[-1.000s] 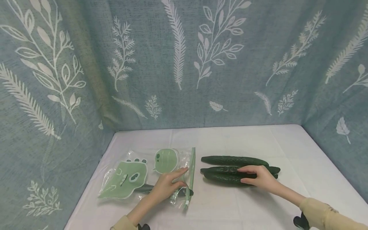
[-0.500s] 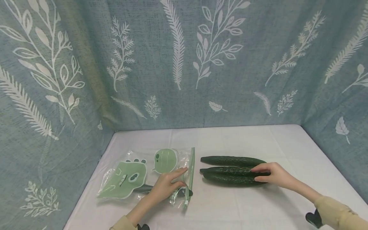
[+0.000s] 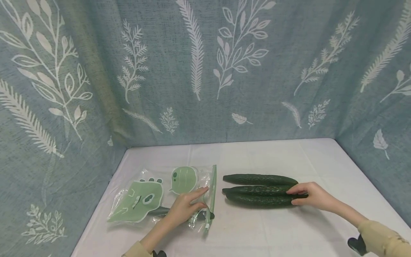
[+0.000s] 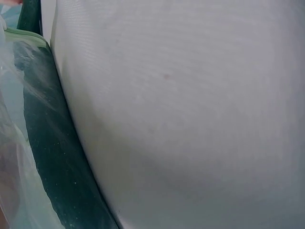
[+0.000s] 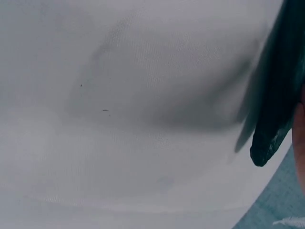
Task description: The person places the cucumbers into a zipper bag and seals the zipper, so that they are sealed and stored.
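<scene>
In the head view, my left hand point(image 3: 184, 210) rests on a clear zip bag point(image 3: 184, 180) printed with green cartoon figures. Its index finger and thumb are spread near the green zip edge. Inside the bag lies one dark green cucumber point(image 4: 62, 157), its tip showing at the bag's mouth. To the right, three cucumbers lie side by side: a back one point(image 3: 257, 179), a middle one point(image 3: 253, 190) and a front one point(image 3: 257, 200). My right hand point(image 3: 316, 196) grips the front cucumber's right end, thumb on the near side, fingertips over the middle one. In the right wrist view, the cucumber's blunt end point(image 5: 267, 143) shows beside a finger.
A white cloth point(image 3: 257, 232) covers the table. Blue-green curtains point(image 3: 205, 117) with white leaf prints enclose the back and both sides. The slider point(image 3: 207, 226) of the bag's zip sits at its near corner.
My right hand has slid right along the cucumbers to their right ends, and its fingers now cover the right ends. The left hand and bag have stayed in place.
</scene>
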Motion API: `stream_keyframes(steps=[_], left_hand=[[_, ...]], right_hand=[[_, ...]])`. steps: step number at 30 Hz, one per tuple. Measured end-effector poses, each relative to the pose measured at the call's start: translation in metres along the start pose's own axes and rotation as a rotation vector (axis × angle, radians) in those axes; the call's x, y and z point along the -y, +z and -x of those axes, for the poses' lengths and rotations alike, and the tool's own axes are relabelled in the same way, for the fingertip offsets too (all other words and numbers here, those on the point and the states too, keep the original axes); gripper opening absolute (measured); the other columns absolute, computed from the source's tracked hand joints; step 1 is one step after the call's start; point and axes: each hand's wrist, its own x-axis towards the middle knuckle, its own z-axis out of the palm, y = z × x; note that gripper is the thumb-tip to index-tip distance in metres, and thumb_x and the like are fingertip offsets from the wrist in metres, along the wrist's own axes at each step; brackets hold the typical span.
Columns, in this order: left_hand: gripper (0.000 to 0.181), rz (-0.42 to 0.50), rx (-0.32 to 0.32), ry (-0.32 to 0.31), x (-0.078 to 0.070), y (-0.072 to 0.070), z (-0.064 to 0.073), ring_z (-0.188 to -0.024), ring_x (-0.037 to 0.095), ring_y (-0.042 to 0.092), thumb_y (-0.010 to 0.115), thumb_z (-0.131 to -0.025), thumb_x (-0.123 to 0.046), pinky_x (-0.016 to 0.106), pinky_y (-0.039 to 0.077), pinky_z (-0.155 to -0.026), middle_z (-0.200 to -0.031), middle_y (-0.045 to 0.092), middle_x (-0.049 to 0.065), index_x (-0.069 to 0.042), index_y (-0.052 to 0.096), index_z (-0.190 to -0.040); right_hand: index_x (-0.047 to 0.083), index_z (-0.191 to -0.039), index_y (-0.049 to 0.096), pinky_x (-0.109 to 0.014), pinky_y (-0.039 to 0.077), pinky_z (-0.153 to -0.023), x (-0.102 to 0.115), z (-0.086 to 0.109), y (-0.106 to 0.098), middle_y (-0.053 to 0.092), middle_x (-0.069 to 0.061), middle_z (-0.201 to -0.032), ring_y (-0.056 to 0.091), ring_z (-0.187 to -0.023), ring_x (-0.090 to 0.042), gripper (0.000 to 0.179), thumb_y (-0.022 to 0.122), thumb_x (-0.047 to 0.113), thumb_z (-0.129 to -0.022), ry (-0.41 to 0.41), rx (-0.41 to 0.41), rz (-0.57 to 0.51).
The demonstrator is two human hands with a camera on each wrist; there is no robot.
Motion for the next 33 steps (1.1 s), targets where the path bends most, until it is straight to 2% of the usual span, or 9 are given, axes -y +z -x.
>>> stream_keyframes(steps=[6,13,22,27,33], left_hand=[[0.057,-0.006,-0.002,-0.004,0.001,0.001,0.000,-0.120,0.026,0.058,0.073,-0.076,-0.024,0.038,0.051,-0.100,-0.131,0.058,0.008,-0.010,0.058,-0.129],[0.057,-0.005,-0.005,-0.007,0.000,0.001,0.000,-0.119,0.026,0.059,0.073,-0.076,-0.024,0.037,0.051,-0.099,-0.131,0.058,0.008,-0.010,0.058,-0.129],[0.056,-0.008,-0.016,0.018,0.000,0.000,0.000,-0.118,0.027,0.060,0.073,-0.076,-0.024,0.038,0.052,-0.098,-0.130,0.059,0.010,-0.009,0.059,-0.128],[0.056,-0.010,-0.020,0.016,0.000,0.000,-0.001,-0.117,0.027,0.060,0.073,-0.076,-0.025,0.038,0.053,-0.097,-0.129,0.060,0.010,-0.009,0.059,-0.128],[0.056,0.009,0.001,-0.006,-0.001,0.000,-0.001,-0.119,0.026,0.059,0.073,-0.076,-0.024,0.037,0.051,-0.100,-0.131,0.058,0.008,-0.009,0.059,-0.128]], right_hand=[[0.005,-0.103,0.070,-0.023,0.059,-0.074,0.001,0.002,0.004,0.071,-0.011,-0.102,0.063,-0.092,0.003,0.030,0.075,0.025,-0.080,-0.010,-0.004,0.006],[0.009,-0.103,0.071,-0.022,0.057,-0.068,0.000,0.002,0.012,0.071,-0.006,-0.098,0.064,-0.090,-0.008,0.032,0.079,0.027,-0.076,-0.054,0.006,0.082],[0.009,-0.112,0.069,-0.029,0.060,-0.076,-0.002,0.005,0.015,0.070,-0.014,-0.110,0.065,-0.100,-0.031,0.042,0.078,0.029,-0.076,0.053,0.067,0.091],[0.010,-0.116,0.068,-0.026,0.059,-0.074,-0.002,0.005,0.015,0.069,-0.017,-0.113,0.064,-0.103,-0.035,0.047,0.078,0.031,-0.075,0.079,0.099,0.083],[0.008,-0.118,0.067,-0.030,0.060,-0.077,-0.002,0.006,0.017,0.069,-0.017,-0.114,0.063,-0.104,-0.035,0.051,0.078,0.032,-0.075,0.076,0.085,0.098]])
